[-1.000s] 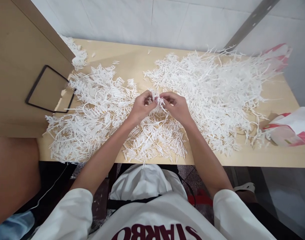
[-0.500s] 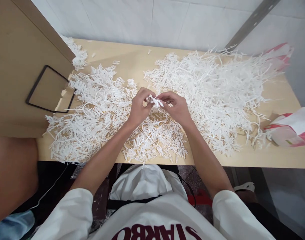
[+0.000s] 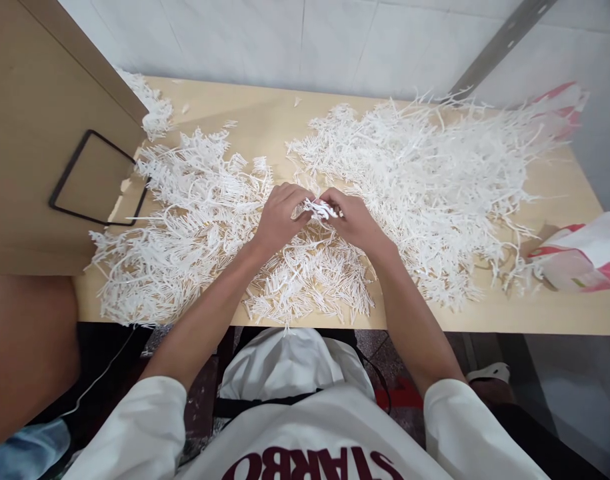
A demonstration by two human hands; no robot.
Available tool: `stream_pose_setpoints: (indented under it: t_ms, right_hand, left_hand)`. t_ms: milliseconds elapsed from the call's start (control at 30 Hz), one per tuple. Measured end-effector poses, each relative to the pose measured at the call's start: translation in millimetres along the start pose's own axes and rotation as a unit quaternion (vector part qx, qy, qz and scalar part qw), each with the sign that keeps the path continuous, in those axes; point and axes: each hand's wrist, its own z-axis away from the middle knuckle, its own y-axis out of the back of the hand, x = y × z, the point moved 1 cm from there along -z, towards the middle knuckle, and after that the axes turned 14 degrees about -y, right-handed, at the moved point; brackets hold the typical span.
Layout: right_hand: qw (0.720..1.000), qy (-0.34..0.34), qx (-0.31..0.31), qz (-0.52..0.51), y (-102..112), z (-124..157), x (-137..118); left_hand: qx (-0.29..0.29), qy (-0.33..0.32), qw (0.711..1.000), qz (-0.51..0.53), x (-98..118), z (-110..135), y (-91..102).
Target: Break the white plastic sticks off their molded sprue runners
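Observation:
Between my two hands, a small white branched plastic piece is pinched by the fingertips. My left hand is closed on its left end, with the thumb and index finger pressed together. On the other side, my right hand is closed on the same piece. Both hands hover over white plastic bits strewn on the table. A heap of similar white branched pieces spreads to the right, and another white pile lies to the left. The fingers partly hide the held piece.
A large cardboard sheet or box with a black wire frame stands at the left. Red-and-white plastic bags lie at the right of the wooden table. Another person's limb is close on the left. A tiled wall borders the back.
My fingers have shifted their grip on the white piece, which shows a little further right and lower. My right hand has turned slightly. The piles look the same.

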Motion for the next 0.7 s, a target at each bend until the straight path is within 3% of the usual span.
stream_pose_setpoints:
  t_ms: [167, 367, 567, 700]
  right_hand:
    - [0.999, -0.004, -0.025, 0.037, 3.1, 0.2, 4.4]
    - [1.0, 0.013, 0.007, 0.017, -0.5, -1.0, 1.6]
    - [0.998, 0.006, 0.065, 0.021, -8.0, -0.1, -3.4]
    - [0.99, -0.007, 0.134, 0.046, -13.5, 5.4, -10.2]
  left_hand:
    - [-0.035, -0.007, 0.999, 0.005, -4.5, -0.2, -0.8]
    - [-0.067, -0.028, 0.997, 0.004, -4.4, 2.0, -3.3]
    - [-0.057, -0.009, 0.998, -0.009, -2.4, 6.2, -8.1]
    - [0.021, 0.083, 0.996, -0.01, -9.5, 4.9, 0.1]
